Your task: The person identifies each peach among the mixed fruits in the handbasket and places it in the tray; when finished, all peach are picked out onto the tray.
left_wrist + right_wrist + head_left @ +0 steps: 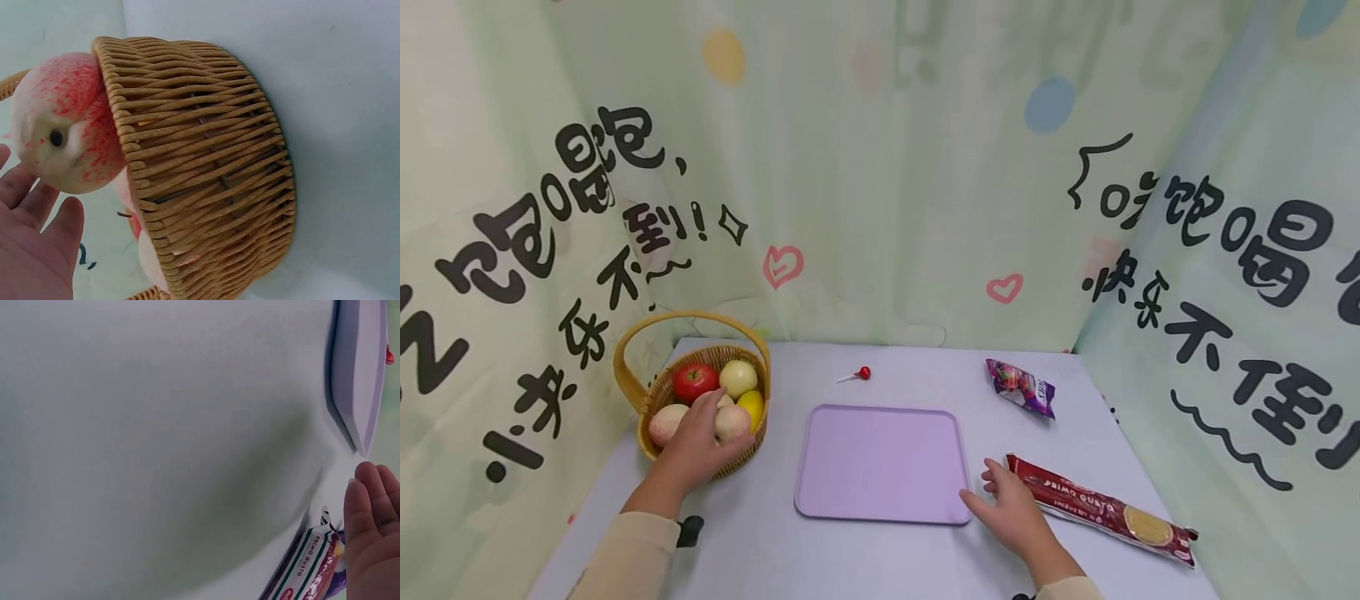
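At the left, a wicker basket (748,446) holds several fruits. My left hand (696,446) reaches over its near rim, beside a pink-and-cream peach (732,423). In the left wrist view that peach (72,119) bulges above the basket's rim, with the fingers (19,187) spread loosely close to it; whether they touch it I cannot tell. My right hand (1011,512) hovers with relaxed fingers between the near right corner of a lilac tray (880,462) and a long red packet (1097,508) marked Primo Gusto. It holds nothing.
Inside the basket are also a red apple (695,382), a pale round fruit (738,377) and a yellow lemon (752,408). A red lollipop (864,373) lies behind the tray, and a purple snack bag (1020,388) to its right. Printed curtains (880,183) enclose the table.
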A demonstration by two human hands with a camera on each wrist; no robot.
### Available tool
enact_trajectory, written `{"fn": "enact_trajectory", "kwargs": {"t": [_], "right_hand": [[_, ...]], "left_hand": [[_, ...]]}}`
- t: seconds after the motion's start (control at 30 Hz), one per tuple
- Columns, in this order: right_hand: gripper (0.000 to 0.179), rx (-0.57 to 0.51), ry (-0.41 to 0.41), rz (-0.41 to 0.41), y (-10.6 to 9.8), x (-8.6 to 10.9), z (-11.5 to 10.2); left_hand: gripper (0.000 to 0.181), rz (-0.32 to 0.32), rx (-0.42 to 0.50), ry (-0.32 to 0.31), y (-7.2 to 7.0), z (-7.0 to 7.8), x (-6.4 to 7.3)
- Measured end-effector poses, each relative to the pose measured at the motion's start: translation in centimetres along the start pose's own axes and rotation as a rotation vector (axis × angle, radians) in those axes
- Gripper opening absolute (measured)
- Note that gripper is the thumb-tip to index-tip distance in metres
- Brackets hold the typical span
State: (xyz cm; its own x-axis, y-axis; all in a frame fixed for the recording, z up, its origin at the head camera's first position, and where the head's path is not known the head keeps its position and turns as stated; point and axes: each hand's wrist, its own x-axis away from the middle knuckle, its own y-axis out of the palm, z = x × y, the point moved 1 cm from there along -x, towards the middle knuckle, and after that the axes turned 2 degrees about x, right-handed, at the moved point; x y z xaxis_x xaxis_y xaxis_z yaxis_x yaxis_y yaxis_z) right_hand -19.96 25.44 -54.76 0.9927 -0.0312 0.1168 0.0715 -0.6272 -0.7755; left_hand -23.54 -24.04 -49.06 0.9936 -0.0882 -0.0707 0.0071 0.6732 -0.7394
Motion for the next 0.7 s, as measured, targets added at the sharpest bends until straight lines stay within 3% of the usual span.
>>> {"fn": "enact_trajectory", "kwargs": {"t": [0.33,0.7], "right_hand": [[0.09,-0.01,0.044,-0.046,1.3,-0.7,1.4],[0.074,0.01,-0.003,-0.056,3.2,-1.4,1.5]], "left_hand": [[0.1,0.021,0.003,0.03,0.7,-0.2,-0.1],[0.096,0.007,0.003,-0.021,1.4,-1.1,-0.3]]}}
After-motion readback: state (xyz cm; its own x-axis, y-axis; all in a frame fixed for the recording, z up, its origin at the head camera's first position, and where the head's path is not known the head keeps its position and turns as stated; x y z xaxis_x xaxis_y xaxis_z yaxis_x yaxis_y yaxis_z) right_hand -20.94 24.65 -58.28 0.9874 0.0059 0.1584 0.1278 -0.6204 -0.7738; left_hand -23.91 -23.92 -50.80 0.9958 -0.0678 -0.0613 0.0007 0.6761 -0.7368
